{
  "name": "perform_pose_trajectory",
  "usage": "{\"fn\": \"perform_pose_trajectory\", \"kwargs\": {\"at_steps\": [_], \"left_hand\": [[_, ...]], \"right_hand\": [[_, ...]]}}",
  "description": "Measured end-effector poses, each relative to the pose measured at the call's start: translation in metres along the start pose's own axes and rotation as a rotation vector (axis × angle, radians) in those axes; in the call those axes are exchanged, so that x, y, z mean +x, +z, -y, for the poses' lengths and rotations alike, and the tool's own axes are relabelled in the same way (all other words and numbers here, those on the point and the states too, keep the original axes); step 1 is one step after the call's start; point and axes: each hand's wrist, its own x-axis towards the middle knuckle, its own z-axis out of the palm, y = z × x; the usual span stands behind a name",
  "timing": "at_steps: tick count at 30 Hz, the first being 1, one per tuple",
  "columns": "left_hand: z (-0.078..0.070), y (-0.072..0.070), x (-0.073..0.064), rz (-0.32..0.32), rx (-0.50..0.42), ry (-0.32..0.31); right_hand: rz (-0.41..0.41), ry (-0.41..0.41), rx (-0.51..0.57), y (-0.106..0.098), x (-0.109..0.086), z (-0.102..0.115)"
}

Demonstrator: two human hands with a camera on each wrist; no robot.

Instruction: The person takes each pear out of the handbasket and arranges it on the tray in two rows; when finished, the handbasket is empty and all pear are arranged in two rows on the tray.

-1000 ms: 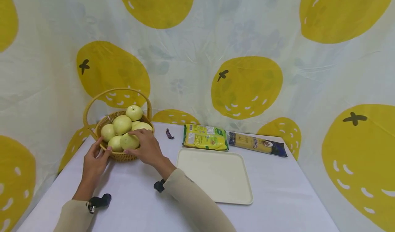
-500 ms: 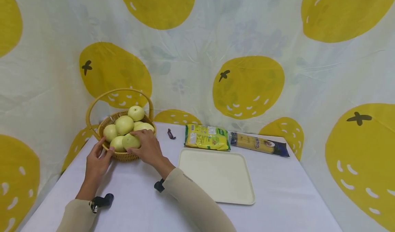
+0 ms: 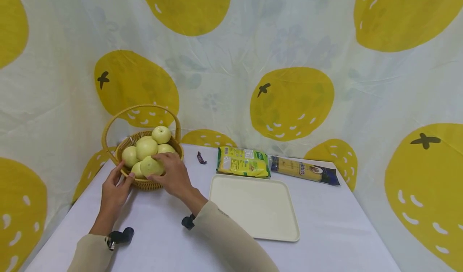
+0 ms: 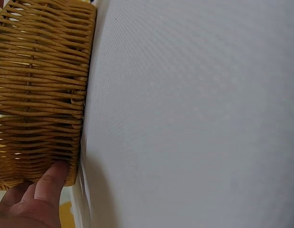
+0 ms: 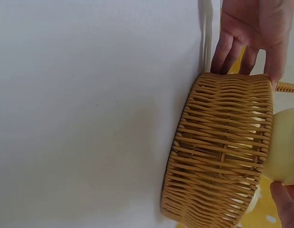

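Observation:
A wicker basket [image 3: 146, 185] with a tall handle stands at the left of the table, heaped with several pale green apples [image 3: 146, 147]. My left hand [image 3: 114, 191] rests against its front left side, thumb up at the rim. In the left wrist view, the fingers [image 4: 51, 183] lie along the woven wall [image 4: 37, 95]. At the front right of the heap, my right hand [image 3: 174, 174] grips an apple [image 3: 150, 167] between thumb and fingers. The right wrist view shows this apple [image 5: 285, 147] over the rim, a fingertip [image 5: 279, 192] against it.
Right of the basket lies a small dark wrapped sweet [image 3: 200, 158]. A yellow and green packet [image 3: 243, 161] and a long pasta-like packet [image 3: 304, 170] lie along the back. In front of them is a cream tray [image 3: 255, 209], partly behind my right sleeve [image 3: 231, 240].
The apple in my right hand has shifted slightly left and covers more of the one beside it. My left hand stays at the basket. The head view has moved slightly.

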Motion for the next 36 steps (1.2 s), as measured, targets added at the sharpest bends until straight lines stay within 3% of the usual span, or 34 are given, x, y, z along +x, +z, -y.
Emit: {"fn": "perform_pose_trajectory", "kwargs": {"at_steps": [6,17,36], "left_hand": [[0.001,0.0,0.0,-0.011,0.012,-0.002],[0.0,0.001,0.002,0.007,0.01,0.019],[0.0,0.001,0.002,-0.005,0.009,0.001]], "right_hand": [[-0.054,-0.02,0.049,-0.011,-0.008,-0.008],[-0.137,-0.054,0.1,-0.045,-0.025,-0.043],[-0.079,0.018,0.072,-0.093,-0.058,-0.089]]}}
